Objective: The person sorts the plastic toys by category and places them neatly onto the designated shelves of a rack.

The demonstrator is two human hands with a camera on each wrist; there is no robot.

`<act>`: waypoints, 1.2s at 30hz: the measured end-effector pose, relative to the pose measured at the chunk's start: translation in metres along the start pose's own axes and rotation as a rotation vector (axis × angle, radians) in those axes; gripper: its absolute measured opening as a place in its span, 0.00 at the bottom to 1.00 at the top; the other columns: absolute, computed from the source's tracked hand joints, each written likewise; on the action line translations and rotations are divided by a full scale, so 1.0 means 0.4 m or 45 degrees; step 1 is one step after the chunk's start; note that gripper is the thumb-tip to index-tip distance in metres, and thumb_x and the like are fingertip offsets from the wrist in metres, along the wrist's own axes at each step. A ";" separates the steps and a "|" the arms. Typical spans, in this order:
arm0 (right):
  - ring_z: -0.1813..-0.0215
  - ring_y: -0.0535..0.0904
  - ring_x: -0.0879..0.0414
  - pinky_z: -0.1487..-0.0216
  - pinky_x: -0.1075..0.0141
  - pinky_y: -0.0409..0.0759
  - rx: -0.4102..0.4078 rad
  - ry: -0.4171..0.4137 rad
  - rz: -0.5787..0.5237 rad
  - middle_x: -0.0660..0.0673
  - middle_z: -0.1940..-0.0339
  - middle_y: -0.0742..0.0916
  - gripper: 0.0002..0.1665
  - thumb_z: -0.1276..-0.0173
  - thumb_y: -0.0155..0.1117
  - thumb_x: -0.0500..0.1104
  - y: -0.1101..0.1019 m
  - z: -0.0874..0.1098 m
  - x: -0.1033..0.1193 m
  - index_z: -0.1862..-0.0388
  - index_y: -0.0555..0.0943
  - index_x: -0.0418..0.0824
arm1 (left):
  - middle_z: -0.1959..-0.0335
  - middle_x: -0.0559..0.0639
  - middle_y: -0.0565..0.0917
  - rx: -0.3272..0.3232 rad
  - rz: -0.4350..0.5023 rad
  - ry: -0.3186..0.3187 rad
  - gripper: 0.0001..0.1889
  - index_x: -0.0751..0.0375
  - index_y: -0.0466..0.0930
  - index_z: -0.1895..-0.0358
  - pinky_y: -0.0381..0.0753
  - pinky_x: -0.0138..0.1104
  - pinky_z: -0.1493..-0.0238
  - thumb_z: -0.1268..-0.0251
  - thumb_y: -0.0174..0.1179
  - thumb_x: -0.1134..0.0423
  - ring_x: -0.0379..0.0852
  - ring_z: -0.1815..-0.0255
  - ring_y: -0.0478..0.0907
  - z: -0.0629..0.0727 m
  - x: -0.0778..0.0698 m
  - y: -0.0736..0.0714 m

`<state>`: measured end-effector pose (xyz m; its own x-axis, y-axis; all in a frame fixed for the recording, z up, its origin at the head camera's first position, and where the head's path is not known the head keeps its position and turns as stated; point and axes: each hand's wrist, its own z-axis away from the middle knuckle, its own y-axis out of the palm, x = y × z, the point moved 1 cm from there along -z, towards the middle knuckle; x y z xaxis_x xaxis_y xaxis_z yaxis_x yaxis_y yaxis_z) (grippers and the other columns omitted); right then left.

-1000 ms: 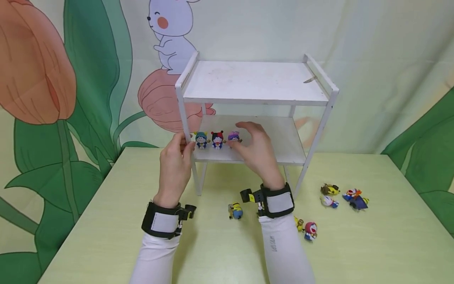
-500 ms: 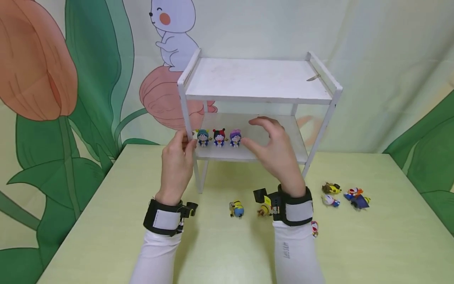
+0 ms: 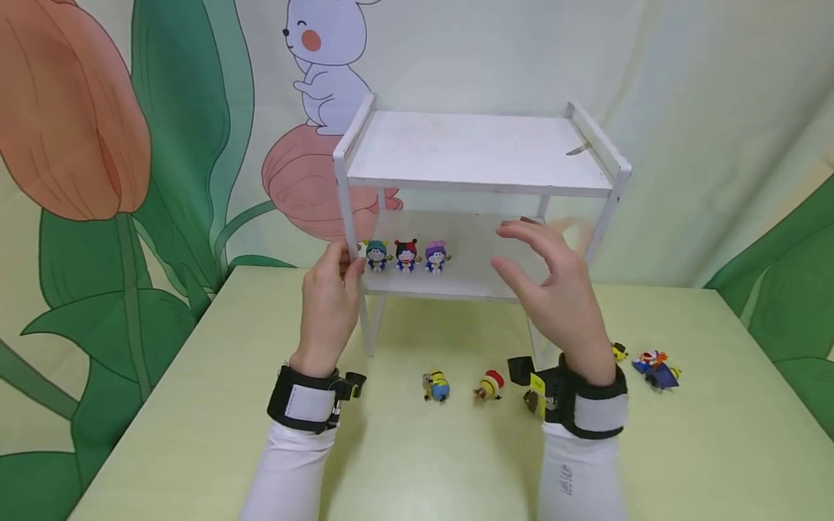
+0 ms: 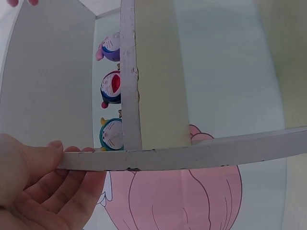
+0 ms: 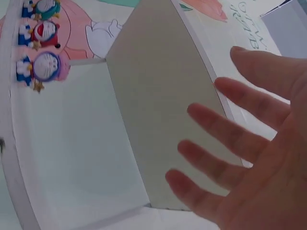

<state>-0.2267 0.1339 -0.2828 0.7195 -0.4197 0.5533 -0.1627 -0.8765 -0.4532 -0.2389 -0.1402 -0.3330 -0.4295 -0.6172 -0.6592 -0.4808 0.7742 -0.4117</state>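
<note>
While your left hand [image 3: 328, 311] grips the left front post [image 3: 347, 210] of the white shelf unit [image 3: 476, 148], your right hand [image 3: 565, 307] is positioned in front of the right part of the lower board [image 3: 469, 268]. On the left hand, the thumb lies on one side of the post and the fingers lie on the other. On the right hand, the thumb and index finger stand wide apart, the remaining fingers are spread, and the grasp is empty.

Three figurines stand upright in a row on the lower board, near its front edge, facing you. From the left post inward, identify the teal-hatted figurine [image 3: 376, 256], the red-and-black-hatted figurine [image 3: 406, 256] and the purple-hatted figurine [image 3: 436, 257]. The first is just beside your left fingertips; your right hand is well apart from the third.

On the table [image 3: 195, 427], below the shelf unit, note the yellow-and-blue figurine [image 3: 436, 386] and the red-topped yellow figurine [image 3: 489, 386]. Your right wrist strap [image 3: 596, 405] partly hides another figurine [image 3: 531, 400]. Farther right lies a dark-caped figurine [image 3: 661, 376].
</note>
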 end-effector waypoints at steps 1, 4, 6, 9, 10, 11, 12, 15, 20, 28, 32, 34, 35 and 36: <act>0.37 0.73 0.55 0.35 0.55 0.69 -0.010 -0.020 -0.004 0.48 0.43 0.82 0.20 0.33 0.68 0.37 -0.009 0.006 0.000 0.42 0.80 0.39 | 0.59 0.63 0.82 0.002 0.000 -0.002 0.12 0.73 0.75 0.48 0.84 0.45 0.55 0.31 0.57 0.72 0.54 0.61 0.82 0.002 0.000 0.001; 0.42 0.77 0.54 0.39 0.57 0.73 -0.038 -0.065 -0.017 0.47 0.46 0.85 0.19 0.34 0.66 0.32 -0.033 0.019 0.002 0.44 0.81 0.38 | 0.59 0.64 0.82 0.002 -0.006 0.007 0.11 0.74 0.75 0.48 0.84 0.45 0.55 0.31 0.57 0.72 0.54 0.61 0.82 0.003 -0.001 0.003; 0.44 0.78 0.52 0.40 0.59 0.74 -0.048 -0.089 -0.023 0.46 0.48 0.86 0.19 0.35 0.66 0.30 -0.048 0.024 0.007 0.45 0.82 0.37 | 0.59 0.64 0.82 -0.002 -0.008 0.009 0.11 0.74 0.75 0.49 0.84 0.46 0.56 0.31 0.57 0.72 0.55 0.60 0.82 0.002 0.001 0.002; 0.46 0.79 0.52 0.42 0.63 0.75 -0.034 -0.101 -0.004 0.46 0.50 0.86 0.18 0.35 0.66 0.29 -0.067 0.032 0.011 0.46 0.82 0.37 | 0.59 0.64 0.82 -0.005 -0.013 0.005 0.11 0.74 0.75 0.49 0.84 0.46 0.56 0.31 0.57 0.72 0.55 0.61 0.82 0.000 0.001 0.003; 0.47 0.79 0.53 0.42 0.65 0.74 -0.026 -0.099 0.015 0.46 0.50 0.86 0.18 0.35 0.66 0.29 -0.074 0.035 0.011 0.46 0.82 0.37 | 0.59 0.64 0.82 -0.006 -0.015 0.003 0.11 0.74 0.75 0.49 0.84 0.46 0.56 0.31 0.57 0.72 0.55 0.61 0.82 -0.001 0.002 0.003; 0.47 0.79 0.54 0.43 0.66 0.74 -0.020 -0.093 0.034 0.46 0.50 0.86 0.18 0.35 0.66 0.30 -0.082 0.039 0.011 0.46 0.82 0.37 | 0.59 0.64 0.82 -0.005 -0.016 0.001 0.11 0.74 0.74 0.49 0.84 0.46 0.56 0.31 0.57 0.72 0.55 0.61 0.82 -0.002 0.002 0.003; 0.48 0.79 0.55 0.43 0.68 0.74 -0.017 -0.088 0.049 0.46 0.50 0.86 0.18 0.35 0.66 0.30 -0.090 0.042 0.011 0.46 0.82 0.37 | 0.59 0.64 0.82 -0.003 -0.017 0.001 0.11 0.74 0.74 0.49 0.84 0.46 0.56 0.31 0.57 0.72 0.55 0.61 0.82 -0.002 0.000 0.003; 0.49 0.79 0.59 0.46 0.71 0.74 -0.040 -0.061 0.090 0.47 0.51 0.87 0.17 0.35 0.66 0.30 -0.117 0.056 0.005 0.47 0.83 0.38 | 0.59 0.64 0.82 0.001 -0.019 0.006 0.11 0.74 0.74 0.49 0.84 0.46 0.56 0.31 0.57 0.72 0.55 0.61 0.82 -0.003 -0.001 0.004; 0.51 0.80 0.64 0.48 0.72 0.75 -0.126 -0.005 0.118 0.45 0.54 0.87 0.14 0.33 0.65 0.31 -0.159 0.077 -0.019 0.49 0.84 0.37 | 0.59 0.64 0.82 0.000 -0.017 0.006 0.11 0.74 0.74 0.50 0.84 0.46 0.57 0.31 0.57 0.72 0.55 0.61 0.82 -0.002 0.001 0.008; 0.52 0.81 0.66 0.48 0.74 0.75 -0.172 0.218 0.206 0.47 0.54 0.87 0.13 0.28 0.63 0.41 -0.206 0.105 -0.068 0.47 0.84 0.40 | 0.60 0.64 0.82 0.004 -0.019 0.007 0.11 0.74 0.74 0.49 0.84 0.46 0.57 0.31 0.57 0.71 0.55 0.61 0.82 0.001 0.001 0.010; 0.52 0.79 0.68 0.51 0.76 0.74 -0.145 0.287 0.280 0.48 0.52 0.87 0.15 0.27 0.61 0.45 -0.223 0.114 -0.086 0.45 0.83 0.42 | 0.59 0.65 0.82 0.003 -0.011 0.008 0.11 0.75 0.74 0.49 0.84 0.46 0.57 0.31 0.57 0.72 0.56 0.62 0.82 0.000 0.000 0.009; 0.52 0.78 0.68 0.52 0.76 0.74 -0.134 0.315 0.297 0.48 0.52 0.87 0.16 0.27 0.60 0.47 -0.230 0.120 -0.093 0.45 0.83 0.43 | 0.59 0.65 0.82 0.007 -0.007 0.007 0.11 0.75 0.74 0.49 0.84 0.46 0.57 0.30 0.57 0.72 0.56 0.62 0.82 0.000 -0.001 0.008; 0.53 0.78 0.68 0.54 0.76 0.74 -0.128 0.330 0.306 0.48 0.52 0.87 0.16 0.26 0.60 0.48 -0.233 0.123 -0.097 0.45 0.83 0.43 | 0.59 0.65 0.82 0.008 -0.005 0.006 0.11 0.75 0.74 0.49 0.84 0.46 0.57 0.30 0.57 0.72 0.56 0.61 0.82 -0.001 0.000 0.008; 0.53 0.78 0.67 0.55 0.75 0.73 -0.119 0.344 0.312 0.48 0.52 0.87 0.16 0.26 0.60 0.48 -0.236 0.127 -0.102 0.45 0.82 0.43 | 0.59 0.65 0.82 0.009 -0.004 0.005 0.11 0.75 0.74 0.49 0.84 0.46 0.57 0.30 0.57 0.72 0.56 0.61 0.82 0.000 0.000 0.008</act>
<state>-0.2064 0.2456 -0.2982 0.4494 -0.6560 0.6064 -0.3783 -0.7547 -0.5360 -0.2406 -0.1375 -0.3342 -0.4309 -0.6203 -0.6554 -0.4769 0.7731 -0.4182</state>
